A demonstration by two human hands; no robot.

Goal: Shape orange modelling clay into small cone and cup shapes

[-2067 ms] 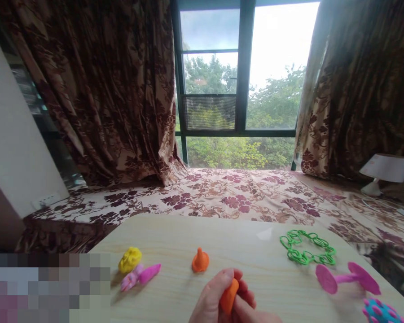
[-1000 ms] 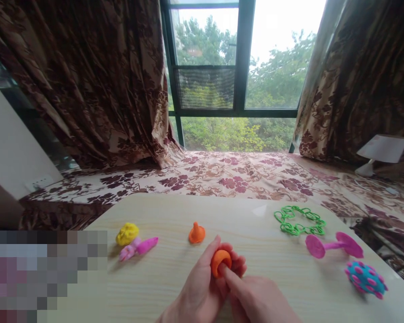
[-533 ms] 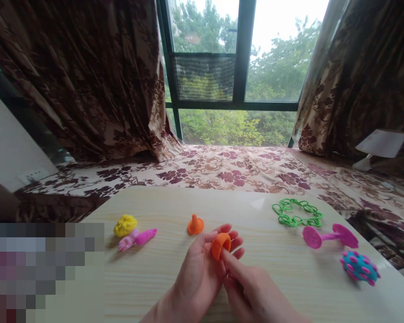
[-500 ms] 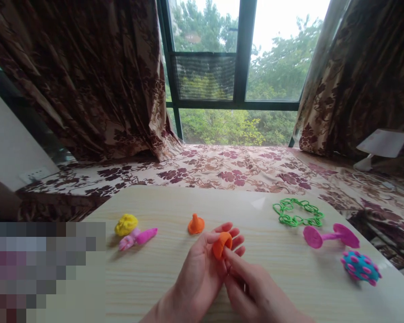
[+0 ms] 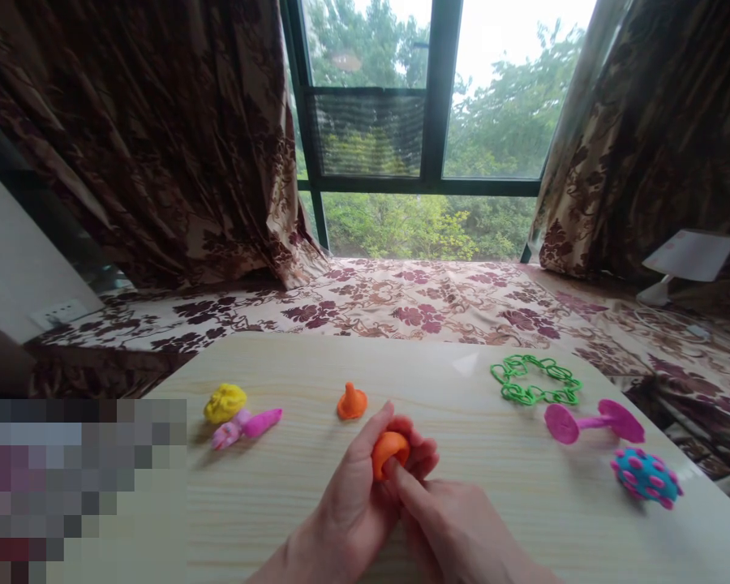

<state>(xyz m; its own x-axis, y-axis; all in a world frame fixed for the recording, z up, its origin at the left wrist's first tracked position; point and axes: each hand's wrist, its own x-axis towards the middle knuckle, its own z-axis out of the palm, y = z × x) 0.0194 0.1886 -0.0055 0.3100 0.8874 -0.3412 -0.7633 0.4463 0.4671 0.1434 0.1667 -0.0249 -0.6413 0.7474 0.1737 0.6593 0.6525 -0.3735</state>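
Observation:
A hollow orange clay cup (image 5: pixel 392 444) rests in my left hand (image 5: pixel 365 478), whose fingers and thumb curl around it. The opening of the cup tilts toward me. A digit of my right hand (image 5: pixel 441 507) reaches into the hollow and presses on the near rim. The other fingers of that hand are folded and partly hidden below. Just beyond my hands, a small orange clay lid with a pointed knob (image 5: pixel 351 401) stands on the table.
On the pale wood-grain table (image 5: pixel 268 503), a yellow clay lump (image 5: pixel 225 403) and a pink clay piece (image 5: pixel 263 422) lie left. At right are a green clay chain (image 5: pixel 535 399), a magenta clay dumbbell (image 5: pixel 593 422) and a blue clay piece with pink dots (image 5: pixel 647 477).
The cup has turned so its opening faces me more, and it sits slightly lower and left. My left fingers have curled in around it. My right hand still presses inside.

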